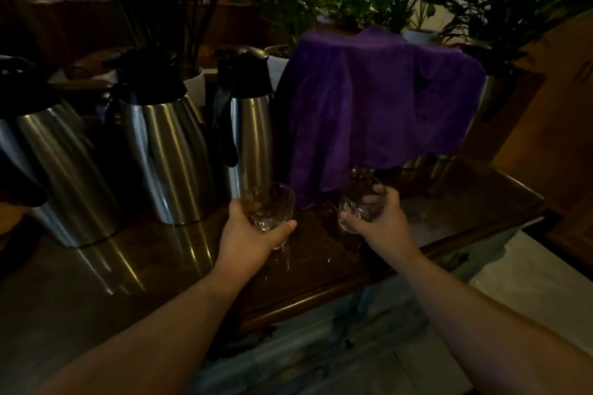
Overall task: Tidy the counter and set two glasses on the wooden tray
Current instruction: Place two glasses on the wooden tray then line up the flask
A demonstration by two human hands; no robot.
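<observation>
Three steel jugs with black tops stand in a row at the left: the left jug [57, 170], the middle jug [167, 154], the right jug [248, 125]. Just right of them hangs a purple cloth [378, 106]. Leafy plants [353, 3] stand far behind.

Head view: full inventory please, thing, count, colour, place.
Stainless steel carafes with black tops: three, silver and black, left half of the counter.
Purple draped cloth: one, purple, covering something at the counter's back right.
Clear cut-glass tumblers: two, clear, one in each hand above the counter.
Dark polished wooden counter: one, brown, across the middle.
Leafy potted plants: several, green, behind the counter.
Left hand: fingers around the left glass.
Right hand: fingers around the right glass.
</observation>
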